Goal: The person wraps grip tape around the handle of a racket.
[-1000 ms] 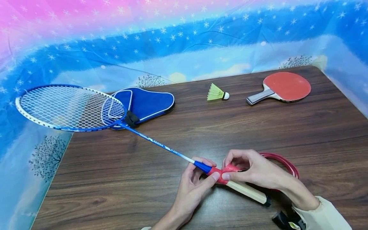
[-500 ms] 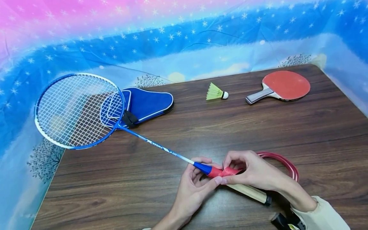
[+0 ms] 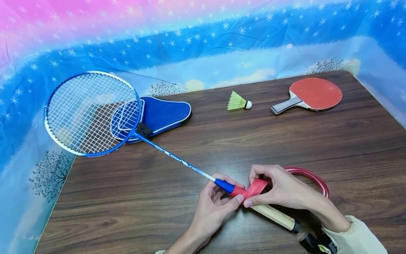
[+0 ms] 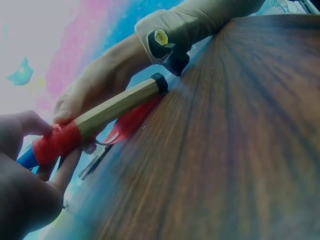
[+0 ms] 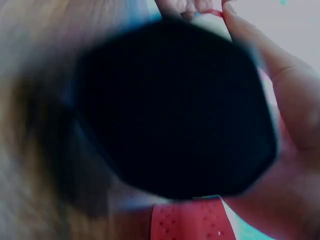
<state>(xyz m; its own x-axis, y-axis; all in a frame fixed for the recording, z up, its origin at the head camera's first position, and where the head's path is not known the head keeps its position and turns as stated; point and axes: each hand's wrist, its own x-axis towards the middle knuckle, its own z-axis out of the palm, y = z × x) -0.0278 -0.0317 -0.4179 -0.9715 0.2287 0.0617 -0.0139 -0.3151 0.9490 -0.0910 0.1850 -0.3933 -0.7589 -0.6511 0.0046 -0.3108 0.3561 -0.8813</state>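
A blue and white badminton racket is raised over the table, its strung head at the left. My left hand holds it just below the blue cone, with the thumb on the wrapped red part. My right hand pinches a strip of perforated red grip tape between thumb and fingers, close to the left thumb. Below the wrapped turns the wooden handle is bare. Its black end cap fills much of the right wrist view and hides most of the work there.
A red loop lies on the wooden table behind the right forearm. A blue paddle case sits behind the racket head, partly seen through the strings. Farther back are a yellow shuttlecock and a red table tennis paddle.
The racket has rolled, so its strung head shows more face-on and sits higher on its far side. The right hand has drawn the tape strip out, showing more of its holes.
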